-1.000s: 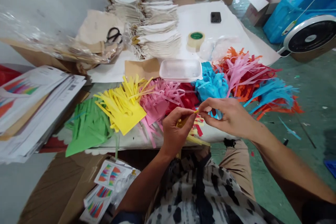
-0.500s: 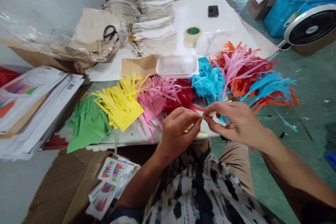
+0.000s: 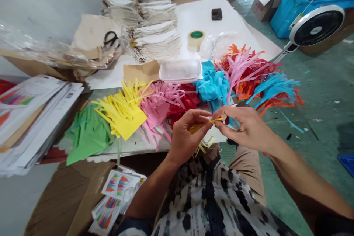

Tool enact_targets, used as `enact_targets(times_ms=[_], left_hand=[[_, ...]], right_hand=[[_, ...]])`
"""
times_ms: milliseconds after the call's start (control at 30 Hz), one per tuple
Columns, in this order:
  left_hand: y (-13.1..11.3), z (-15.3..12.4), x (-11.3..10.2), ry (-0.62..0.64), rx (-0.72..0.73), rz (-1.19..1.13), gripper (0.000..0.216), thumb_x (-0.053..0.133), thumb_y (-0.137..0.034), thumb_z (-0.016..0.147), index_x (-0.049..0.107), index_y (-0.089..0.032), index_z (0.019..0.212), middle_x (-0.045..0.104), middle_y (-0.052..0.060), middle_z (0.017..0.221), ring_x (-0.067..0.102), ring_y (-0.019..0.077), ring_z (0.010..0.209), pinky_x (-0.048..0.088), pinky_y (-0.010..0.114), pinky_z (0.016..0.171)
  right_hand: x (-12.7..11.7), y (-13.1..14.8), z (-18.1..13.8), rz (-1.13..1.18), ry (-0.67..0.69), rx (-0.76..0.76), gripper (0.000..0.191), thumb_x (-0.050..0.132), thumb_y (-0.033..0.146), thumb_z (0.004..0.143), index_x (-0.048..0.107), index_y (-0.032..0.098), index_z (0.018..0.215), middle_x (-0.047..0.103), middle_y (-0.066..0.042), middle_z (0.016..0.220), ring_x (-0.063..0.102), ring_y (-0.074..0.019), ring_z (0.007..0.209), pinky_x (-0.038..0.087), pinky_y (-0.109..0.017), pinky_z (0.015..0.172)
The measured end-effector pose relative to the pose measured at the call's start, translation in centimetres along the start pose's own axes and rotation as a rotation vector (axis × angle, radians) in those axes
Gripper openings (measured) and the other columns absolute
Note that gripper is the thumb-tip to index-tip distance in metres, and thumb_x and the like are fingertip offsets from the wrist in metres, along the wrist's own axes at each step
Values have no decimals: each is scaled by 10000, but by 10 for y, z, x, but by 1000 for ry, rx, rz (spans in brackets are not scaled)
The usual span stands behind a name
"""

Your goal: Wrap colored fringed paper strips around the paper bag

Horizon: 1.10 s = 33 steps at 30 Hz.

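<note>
My left hand (image 3: 184, 136) is closed around a piece of yellow fringed tissue paper (image 3: 197, 127), and its pale strips dangle below the fingers. The thumb and fingers of my right hand (image 3: 246, 125) pinch the paper's narrow yellow end, just beside the left fingertips. Both hands hover over the table's front edge. Behind and left of them lie stacks of fringed tissue paper: green (image 3: 90, 132), yellow (image 3: 131, 121), pink (image 3: 157, 107), red (image 3: 186, 100) and blue (image 3: 211, 84). Part of the held paper is hidden by my left fingers.
A clear plastic tub (image 3: 180, 70) stands behind the stacks, with a tape roll (image 3: 196, 38) and a small black box (image 3: 217, 14) farther back. Black-handled scissors (image 3: 111, 39) lie at left. More orange and pink fringes (image 3: 245, 68) lie at right, near a fan (image 3: 318, 27).
The yellow end between my fingertips has become longer and more visible, and pale yellow strips now show below my left hand. The view has shifted slightly.
</note>
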<state>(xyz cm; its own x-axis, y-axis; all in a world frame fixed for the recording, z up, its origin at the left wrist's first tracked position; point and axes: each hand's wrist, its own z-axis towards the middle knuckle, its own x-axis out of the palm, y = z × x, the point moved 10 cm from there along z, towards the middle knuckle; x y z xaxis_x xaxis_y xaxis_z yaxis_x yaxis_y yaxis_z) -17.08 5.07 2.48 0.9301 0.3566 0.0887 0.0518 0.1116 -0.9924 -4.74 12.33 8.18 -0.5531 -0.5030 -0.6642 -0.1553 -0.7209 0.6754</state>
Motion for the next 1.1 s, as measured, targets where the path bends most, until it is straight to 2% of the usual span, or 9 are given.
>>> enact_targets(times_ms=[133, 267, 467, 633, 767, 867, 967, 1033, 1100], left_hand=[[8, 4, 5, 13, -5, -26, 242, 854, -313, 854, 734, -224, 1045, 774, 28, 946, 750, 157, 883, 594, 233, 796], [9, 7, 22, 130, 23, 83, 255, 777, -361, 920, 743, -223, 1132, 771, 55, 1052, 722, 181, 966, 558, 255, 857], [10, 7, 48, 296, 71, 353, 288, 538, -406, 1058, 692, -195, 938, 640, 13, 831, 547, 138, 744, 421, 245, 695], [25, 10, 57, 342, 7, 341, 328, 508, -416, 1064, 577, -203, 823, 452, -46, 686, 395, 111, 620, 309, 244, 594], [37, 16, 56, 318, 0, 478, 142, 595, -351, 1015, 640, -218, 1038, 582, -35, 785, 496, 121, 658, 365, 240, 617], [34, 16, 44, 262, 90, 574, 397, 655, -265, 968, 591, -248, 1360, 690, 23, 1083, 613, 145, 811, 475, 259, 740], [27, 12, 29, 248, 146, 631, 425, 628, -245, 994, 581, -261, 1417, 700, 52, 1202, 667, 172, 955, 524, 312, 893], [25, 7, 23, 275, 138, 657, 311, 609, -251, 1016, 647, -254, 1324, 721, 50, 1179, 688, 175, 967, 532, 325, 918], [24, 2, 18, 295, 140, 667, 220, 606, -258, 1025, 695, -244, 1226, 734, 48, 1163, 702, 180, 994, 538, 327, 930]], right_hand=[[-6, -18, -8, 134, -70, 111, 121, 670, 355, 987, 744, 259, 999, 770, -16, 909, 685, -163, 771, 521, -292, 693], [-14, -35, -16, 220, -134, 220, 208, 705, 427, 973, 745, 245, 881, 730, -3, 776, 652, -157, 690, 484, -285, 616], [-23, -39, -25, 90, -89, 243, 249, 651, 434, 1011, 681, 227, 876, 693, 7, 771, 602, -140, 689, 444, -278, 629], [-38, -74, -41, 407, -218, 419, 292, 713, 514, 956, 660, 228, 924, 774, -44, 907, 682, -156, 677, 462, -265, 533], [-78, -121, -50, 596, -435, 537, 253, 791, 457, 888, 661, 241, 869, 811, -87, 928, 729, -178, 611, 520, -293, 514], [-150, -135, -61, 431, -814, 365, 206, 781, 352, 886, 648, 262, 757, 787, -88, 807, 791, -250, 762, 587, -380, 665], [-196, -102, -82, -13, -1129, 32, 60, 651, 362, 983, 664, 303, 986, 795, -72, 1053, 792, -302, 981, 621, -525, 837], [-187, -90, -77, -297, -1070, -5, 163, 538, 349, 1051, 616, 352, 1194, 743, -60, 1277, 761, -298, 1108, 611, -565, 933], [-162, -100, -60, -510, -863, 64, 239, 480, 313, 1074, 582, 359, 1284, 683, -70, 1408, 697, -295, 1252, 575, -543, 1032]])
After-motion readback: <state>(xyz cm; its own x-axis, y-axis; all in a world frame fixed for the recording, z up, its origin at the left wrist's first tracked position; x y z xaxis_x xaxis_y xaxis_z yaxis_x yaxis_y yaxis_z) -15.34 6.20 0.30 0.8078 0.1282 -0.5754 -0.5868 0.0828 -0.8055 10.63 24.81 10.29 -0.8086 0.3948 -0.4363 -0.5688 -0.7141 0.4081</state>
